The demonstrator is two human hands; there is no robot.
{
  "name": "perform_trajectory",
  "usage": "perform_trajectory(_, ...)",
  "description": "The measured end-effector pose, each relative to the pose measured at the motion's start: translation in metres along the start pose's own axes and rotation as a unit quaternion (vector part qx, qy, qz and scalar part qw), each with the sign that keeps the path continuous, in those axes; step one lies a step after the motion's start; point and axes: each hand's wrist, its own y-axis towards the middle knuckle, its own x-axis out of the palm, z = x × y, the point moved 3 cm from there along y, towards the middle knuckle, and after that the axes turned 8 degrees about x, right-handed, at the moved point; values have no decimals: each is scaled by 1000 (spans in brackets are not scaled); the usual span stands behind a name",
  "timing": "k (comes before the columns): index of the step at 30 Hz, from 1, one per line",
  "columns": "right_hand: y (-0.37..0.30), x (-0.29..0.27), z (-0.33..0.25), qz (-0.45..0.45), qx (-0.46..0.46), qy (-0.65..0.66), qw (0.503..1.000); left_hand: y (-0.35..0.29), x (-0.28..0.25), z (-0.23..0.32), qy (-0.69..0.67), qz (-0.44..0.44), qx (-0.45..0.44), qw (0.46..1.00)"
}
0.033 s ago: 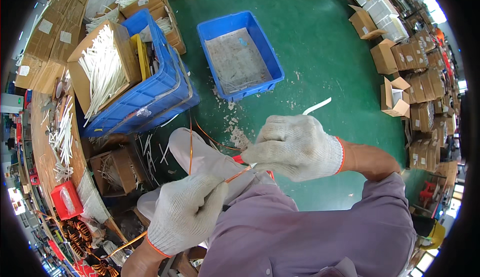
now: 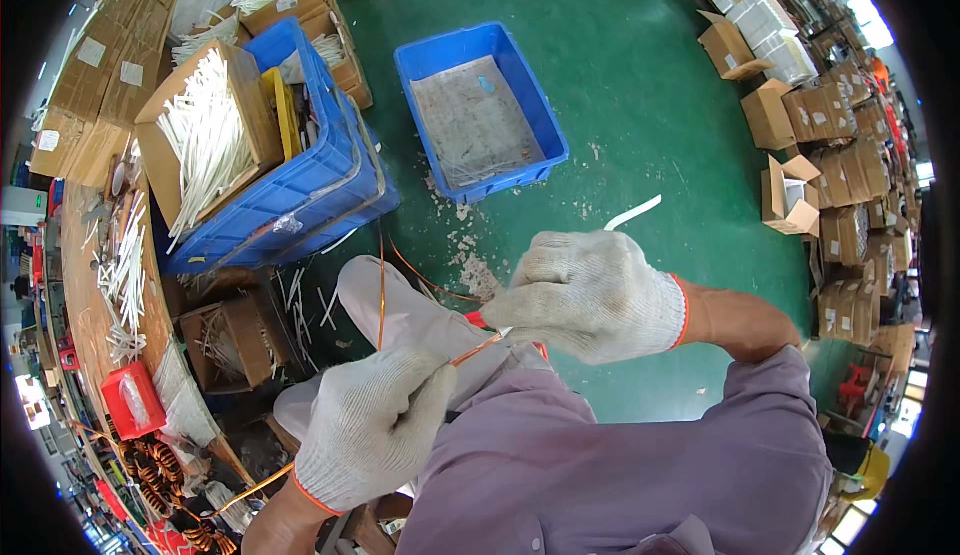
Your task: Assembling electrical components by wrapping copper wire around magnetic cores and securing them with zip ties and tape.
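My left hand [image 2: 375,425], in a white knit glove, is closed round a copper-coloured wire. A short stretch of this copper wire [image 2: 474,350] runs from its fingers up toward my right hand. More wire loops above the left glove and trails past the wrist to the lower left. My right hand [image 2: 595,295], gloved alike, is closed on a white sleeve tube; the tube's [image 2: 636,212] free end sticks out beyond the knuckles. A small white tip shows where the wire meets the right fingertips. Behind those fingers is something red, mostly hidden.
A blue tub [image 2: 480,115] with a dirty bottom stands on the green floor. At left, a cardboard box [image 2: 150,130] of white tubes rests on a blue crate [image 2: 330,180]. A wooden bench [image 2: 85,245] holds loose tubes, a red box [image 2: 133,401] and dark coils. Cartons [image 2: 845,175] line the right.
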Motion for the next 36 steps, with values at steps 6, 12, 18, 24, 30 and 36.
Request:
perform_trajectory(6, 8, 4, -5, -18, -4, -4, 1000, -1, 0, -2, -3, 3, -1, 1000)
perform_trajectory(12, 7, 4, -1, -33, 4, -3, 999, 1, 0, -5, -16, 16, -13, 1000)
perform_trajectory(18, 4, 1, -2, -38, 16, -24, 999, -1, -3, -5, 5, 6, 10, 1000)
perform_trajectory(24, 7, 9, 1, -42, 16, -4, 999, 2, 0, -9, 6, 2, 0, 1000)
perform_trajectory(30, 14, 16, -7, -41, -3, -11, 999, 7, -6, -2, -2, 0, 4, 1000)
perform_trajectory(36, 20, 28, -12, -60, -14, -51, 997, 5, -2, -6, -5, 10, 7, 1000)
